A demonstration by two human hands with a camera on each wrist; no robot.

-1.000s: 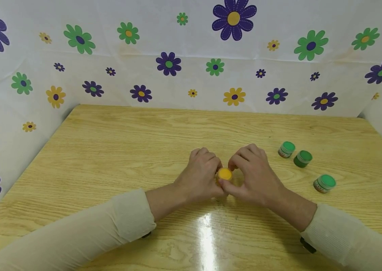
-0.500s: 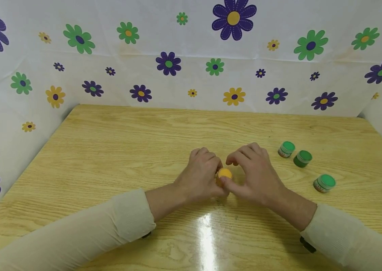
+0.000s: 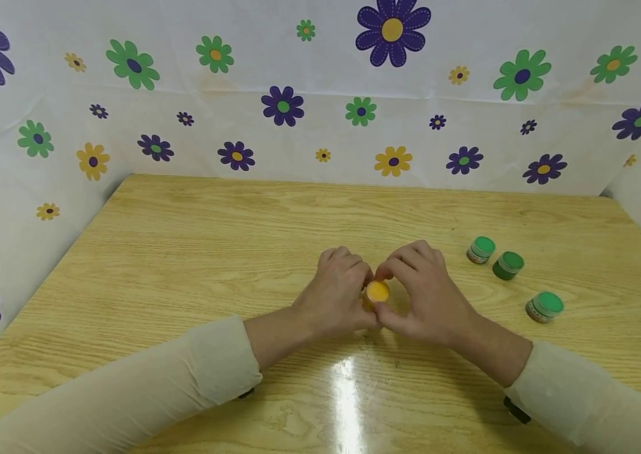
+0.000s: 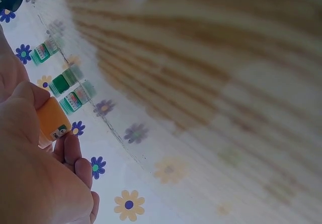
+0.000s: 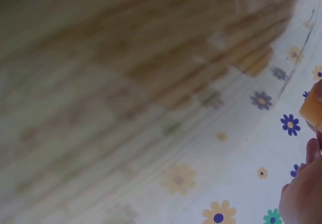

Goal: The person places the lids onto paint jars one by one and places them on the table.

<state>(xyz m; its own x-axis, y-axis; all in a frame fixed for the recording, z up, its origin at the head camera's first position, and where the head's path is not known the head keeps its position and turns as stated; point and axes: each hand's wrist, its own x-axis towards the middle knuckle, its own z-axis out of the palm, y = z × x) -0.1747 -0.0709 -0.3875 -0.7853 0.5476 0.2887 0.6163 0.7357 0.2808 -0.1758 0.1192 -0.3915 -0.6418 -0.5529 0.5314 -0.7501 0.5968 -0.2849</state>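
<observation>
A small orange paint jar (image 3: 377, 291) stands upright between both hands near the middle of the table. My left hand (image 3: 334, 293) grips its left side, thumb at the near side and fingers at the far side. With thumb and index finger, my right hand (image 3: 425, 293) pinches the rim of its top. From the left wrist, the jar's orange body (image 4: 53, 114) shows a small label, partly covered by the fingers. Only a corner of the orange jar (image 5: 311, 110) and part of the right hand (image 5: 304, 196) appear in the right wrist view.
To the right stand a green jar (image 3: 481, 250), a darker green jar (image 3: 508, 266) and, closer to me, another green jar (image 3: 544, 307). The wooden table (image 3: 212, 233) backs onto a white flowered cloth (image 3: 320, 75).
Half a second ago the right index finger was lifted off the far rim and the thumb lay over the top; now both touch the rim. The left hand keeps its place.
</observation>
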